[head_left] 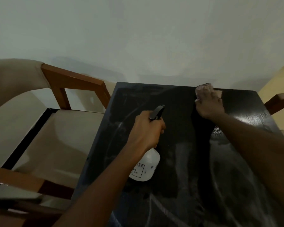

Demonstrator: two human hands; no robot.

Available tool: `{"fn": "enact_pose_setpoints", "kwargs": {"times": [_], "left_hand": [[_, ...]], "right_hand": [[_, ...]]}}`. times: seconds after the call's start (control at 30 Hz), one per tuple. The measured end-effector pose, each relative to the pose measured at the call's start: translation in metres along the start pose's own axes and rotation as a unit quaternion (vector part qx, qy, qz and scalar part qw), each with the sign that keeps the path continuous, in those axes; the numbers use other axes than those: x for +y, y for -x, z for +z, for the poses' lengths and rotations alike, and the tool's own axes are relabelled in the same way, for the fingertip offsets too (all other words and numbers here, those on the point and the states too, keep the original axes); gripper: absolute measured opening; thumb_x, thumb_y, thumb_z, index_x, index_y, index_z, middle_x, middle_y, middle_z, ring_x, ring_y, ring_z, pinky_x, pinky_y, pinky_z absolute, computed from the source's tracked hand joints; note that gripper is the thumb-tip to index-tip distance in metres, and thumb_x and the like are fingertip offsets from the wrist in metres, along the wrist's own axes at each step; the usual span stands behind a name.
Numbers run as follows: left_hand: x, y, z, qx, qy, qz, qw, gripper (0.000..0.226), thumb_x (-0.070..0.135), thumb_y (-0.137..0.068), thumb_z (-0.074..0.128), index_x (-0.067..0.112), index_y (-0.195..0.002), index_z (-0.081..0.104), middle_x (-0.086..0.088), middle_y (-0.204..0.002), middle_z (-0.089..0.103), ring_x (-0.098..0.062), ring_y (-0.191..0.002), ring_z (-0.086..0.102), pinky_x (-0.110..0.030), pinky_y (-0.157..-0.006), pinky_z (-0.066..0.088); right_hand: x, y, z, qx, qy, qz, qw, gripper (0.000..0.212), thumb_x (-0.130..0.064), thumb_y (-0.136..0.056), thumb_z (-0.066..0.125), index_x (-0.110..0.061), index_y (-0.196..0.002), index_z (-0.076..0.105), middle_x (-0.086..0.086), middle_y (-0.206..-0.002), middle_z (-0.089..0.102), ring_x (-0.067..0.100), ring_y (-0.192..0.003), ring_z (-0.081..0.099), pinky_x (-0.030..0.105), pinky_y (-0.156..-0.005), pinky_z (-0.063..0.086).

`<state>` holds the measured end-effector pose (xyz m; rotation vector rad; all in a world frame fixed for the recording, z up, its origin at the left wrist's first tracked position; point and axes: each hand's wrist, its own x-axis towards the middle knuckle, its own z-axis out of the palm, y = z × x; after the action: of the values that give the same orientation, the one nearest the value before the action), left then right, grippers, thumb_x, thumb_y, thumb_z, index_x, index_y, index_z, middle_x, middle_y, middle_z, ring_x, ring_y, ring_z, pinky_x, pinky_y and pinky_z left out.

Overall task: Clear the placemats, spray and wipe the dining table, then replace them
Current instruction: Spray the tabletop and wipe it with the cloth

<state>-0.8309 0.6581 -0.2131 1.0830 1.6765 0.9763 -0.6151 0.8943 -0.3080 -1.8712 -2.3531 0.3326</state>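
Observation:
The dark dining table [179, 128] fills the lower middle, streaked with wet smears. My left hand [144, 130] grips the neck of a white spray bottle [147, 167] with a black trigger head [156, 112], held just above the table's left half. My right hand [209, 104] reaches to the far edge and holds a pale cloth [203, 89] pressed against the tabletop. No placemats are in view.
A wooden chair with cream cushions [56, 136] stands close against the table's left side. Another wooden chair arm [280, 100] shows at the far right. A pale wall [138, 38] runs right behind the table's far edge.

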Motion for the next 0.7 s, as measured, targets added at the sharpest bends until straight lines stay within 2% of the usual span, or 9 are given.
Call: {"fn": "enact_pose_setpoints", "kwargs": {"times": [0.13,0.2,0.27,0.37,0.43,0.47,0.53,0.63,0.7], "left_hand": [[0.0,0.003,-0.016,0.012,0.001,-0.007,1.0,0.013,0.006,-0.095,0.059,0.009,-0.084,0.066,-0.02,-0.084,0.069,-0.016,-0.05,0.053,-0.03,-0.052,0.047],[-0.003,0.005,-0.034,0.034,-0.026,-0.011,0.999,0.017,0.007,-0.095,0.06,0.013,-0.08,0.064,-0.007,-0.07,0.065,-0.015,-0.049,0.052,-0.032,-0.053,0.047],[-0.009,0.004,-0.057,0.06,-0.038,-0.022,0.997,0.019,0.007,-0.096,0.06,0.013,-0.079,0.065,-0.004,-0.067,0.064,-0.016,-0.049,0.053,-0.033,-0.053,0.047],[-0.018,0.001,-0.086,0.084,-0.039,-0.045,0.995,0.009,0.005,-0.097,0.06,0.0,-0.092,0.066,-0.024,-0.082,0.066,-0.021,-0.052,0.053,-0.033,-0.053,0.047],[-0.024,-0.003,-0.098,0.092,-0.008,-0.044,0.995,0.011,0.005,-0.097,0.06,-0.004,-0.1,0.065,-0.032,-0.093,0.068,-0.022,-0.051,0.053,-0.033,-0.049,0.046],[-0.026,-0.005,-0.101,0.092,0.008,-0.047,0.995,0.01,0.007,-0.098,0.06,-0.001,-0.102,0.065,-0.03,-0.095,0.069,-0.021,-0.05,0.053,-0.031,-0.048,0.046],[-0.028,-0.01,-0.102,0.077,0.031,-0.065,0.994,0.008,0.01,-0.1,0.061,0.003,-0.102,0.064,-0.022,-0.09,0.068,-0.017,-0.049,0.052,-0.026,-0.045,0.047],[-0.026,-0.012,-0.101,0.052,0.053,-0.091,0.993,0.007,0.012,-0.101,0.063,0.006,-0.099,0.064,-0.011,-0.081,0.061,-0.013,-0.048,0.05,-0.021,-0.042,0.045],[-0.029,-0.011,-0.105,0.063,0.048,-0.073,0.994,0.008,0.012,-0.101,0.063,0.005,-0.101,0.064,-0.017,-0.082,0.065,-0.013,-0.047,0.051,-0.023,-0.044,0.046]], "right_hand": [[-0.065,0.054,0.01,-0.07,-0.012,-0.187,0.98,0.058,-0.042,-0.109,0.04,-0.036,-0.164,0.023,-0.002,-0.174,0.017,0.025,-0.161,0.011,0.053,-0.128,0.012],[-0.097,0.08,0.017,-0.089,-0.016,-0.283,0.955,0.056,-0.046,-0.109,0.037,-0.038,-0.163,0.026,-0.005,-0.174,0.019,0.02,-0.161,0.007,0.05,-0.129,0.009],[-0.126,0.106,0.028,-0.11,-0.005,-0.36,0.927,0.055,-0.049,-0.11,0.032,-0.04,-0.164,0.021,-0.007,-0.175,0.012,0.015,-0.161,-0.002,0.045,-0.13,0.003],[-0.156,0.117,0.035,-0.15,0.013,-0.436,0.887,0.056,-0.049,-0.112,0.028,-0.046,-0.164,0.009,-0.014,-0.174,-0.005,0.009,-0.158,-0.017,0.032,-0.124,-0.014],[-0.162,0.099,0.028,-0.159,0.023,-0.461,0.873,0.056,-0.048,-0.112,0.031,-0.046,-0.164,0.011,-0.014,-0.174,-0.001,0.01,-0.16,-0.011,0.033,-0.126,-0.009],[-0.157,0.083,0.024,-0.157,0.019,-0.452,0.878,0.056,-0.046,-0.111,0.035,-0.043,-0.164,0.016,-0.011,-0.175,0.006,0.013,-0.161,-0.003,0.036,-0.128,-0.003],[-0.138,0.048,0.018,-0.111,-0.005,-0.38,0.918,0.057,-0.039,-0.11,0.042,-0.037,-0.164,0.025,-0.004,-0.174,0.018,0.019,-0.16,0.013,0.045,-0.13,0.012],[-0.101,-0.008,0.014,-0.02,-0.018,-0.14,0.99,0.057,-0.036,-0.109,0.04,-0.032,-0.164,0.024,0.005,-0.175,0.015,0.032,-0.16,0.014,0.057,-0.127,0.019],[-0.103,-0.03,0.014,-0.01,-0.022,0.018,1.0,0.057,-0.037,-0.109,0.037,-0.032,-0.163,0.022,0.007,-0.175,0.01,0.039,-0.158,0.014,0.061,-0.125,0.018]]}}
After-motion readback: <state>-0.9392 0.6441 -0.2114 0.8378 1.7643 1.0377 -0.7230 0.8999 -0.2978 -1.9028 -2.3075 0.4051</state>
